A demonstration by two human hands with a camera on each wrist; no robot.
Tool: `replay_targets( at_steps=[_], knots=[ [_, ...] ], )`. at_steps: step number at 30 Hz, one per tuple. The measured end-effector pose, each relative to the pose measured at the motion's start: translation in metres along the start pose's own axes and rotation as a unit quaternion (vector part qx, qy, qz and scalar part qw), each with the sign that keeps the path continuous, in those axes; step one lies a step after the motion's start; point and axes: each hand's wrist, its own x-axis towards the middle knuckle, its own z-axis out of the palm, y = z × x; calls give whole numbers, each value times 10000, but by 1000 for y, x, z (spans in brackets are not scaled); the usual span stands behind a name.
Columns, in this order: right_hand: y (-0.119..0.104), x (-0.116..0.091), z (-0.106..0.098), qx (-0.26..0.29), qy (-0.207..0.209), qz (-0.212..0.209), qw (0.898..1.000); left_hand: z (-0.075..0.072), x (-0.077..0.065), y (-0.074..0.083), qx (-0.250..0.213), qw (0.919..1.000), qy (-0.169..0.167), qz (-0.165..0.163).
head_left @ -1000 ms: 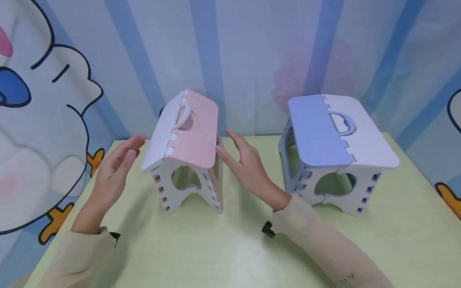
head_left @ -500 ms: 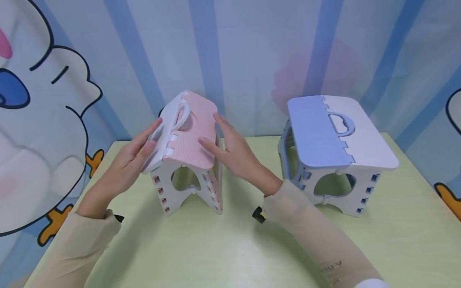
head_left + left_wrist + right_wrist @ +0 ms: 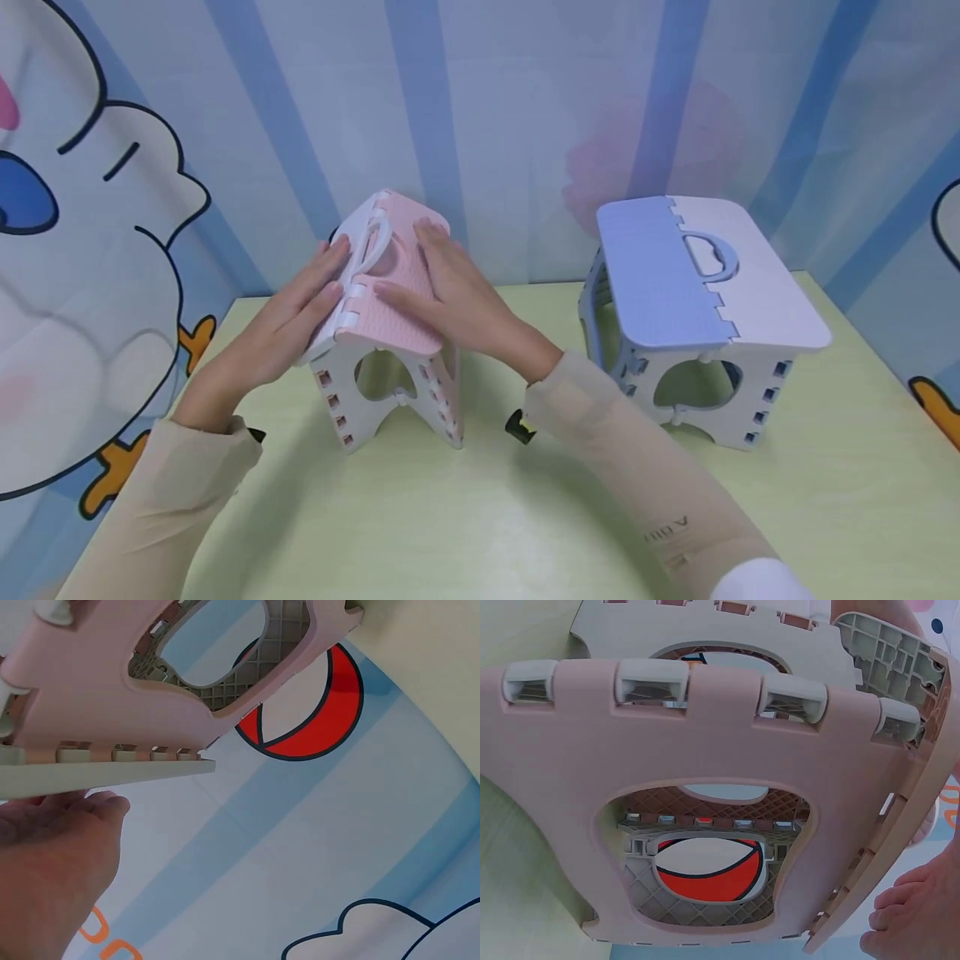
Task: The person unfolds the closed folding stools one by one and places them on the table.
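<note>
A pink and white folding stool (image 3: 397,308) stands partly unfolded, its two seat halves sloping up to a peak with a white handle (image 3: 378,246) near the ridge. My left hand (image 3: 285,325) lies with straight fingers on the white half. On the pink half rests my right hand (image 3: 457,292), fingers extended and thumb spread. In the left wrist view, the left hand (image 3: 64,847) is against the outer face of the seat edge. The right wrist view shows the stool's pink leg panel (image 3: 727,754) close up, with the right hand (image 3: 915,904) at the right edge.
A blue and white folding stool (image 3: 660,275) stands fully unfolded to the right, its seat flat. Both stools are on a pale green table (image 3: 420,525). Behind hangs a blue striped backdrop (image 3: 510,125) with cartoon figures.
Both hands have moved inward and up from beside the pink and white stool onto its seat halves. The stool's shape and place look much the same; the blue one has not moved.
</note>
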Motion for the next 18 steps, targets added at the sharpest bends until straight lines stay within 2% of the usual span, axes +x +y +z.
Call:
replay_targets(
  at_steps=[3,6,12,18],
  knots=[
    [-4,6,2,-205,-90,77,9997,-3,6,2,-16,9995,-234,-188],
    [-6,11,4,-331,-209,180,9991,-5,11,3,-40,9988,-417,-239],
    [-5,17,6,-461,-378,259,9979,-5,15,-2,-119,9981,-545,-253],
    [0,20,8,-381,-466,177,9980,-2,16,-9,-343,9981,-502,30]
  ],
)
